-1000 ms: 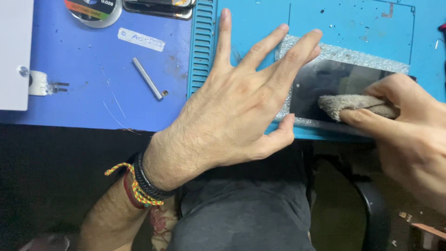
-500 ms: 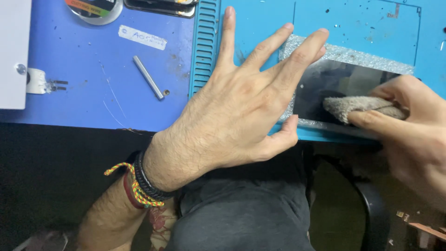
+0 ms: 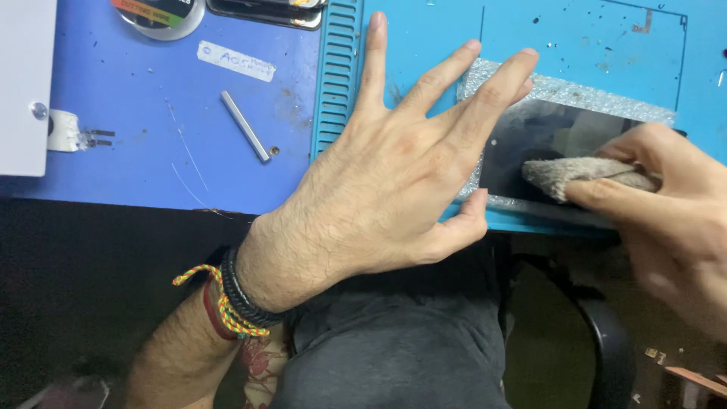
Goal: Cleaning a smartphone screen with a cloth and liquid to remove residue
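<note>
White label [image 3: 235, 61] — dark screen [image 3: 545, 151] right

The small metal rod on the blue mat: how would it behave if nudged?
The metal rod looks round and smooth, so it would probably roll sideways on the flat blue mat. It seems stiff and light, likely slippery to pinch. Nothing touches it; the left hand rests apart.

Bare blue mat [image 3: 575, 45] lies open beyond the dark panel [image 3: 530, 144].

On the blue bench [image 3: 151, 151]: short metal rod [image 3: 245, 126], white paper label [image 3: 235, 61], round tape spool [image 3: 160, 14], white box [image 3: 26, 83] at left edge.
</note>
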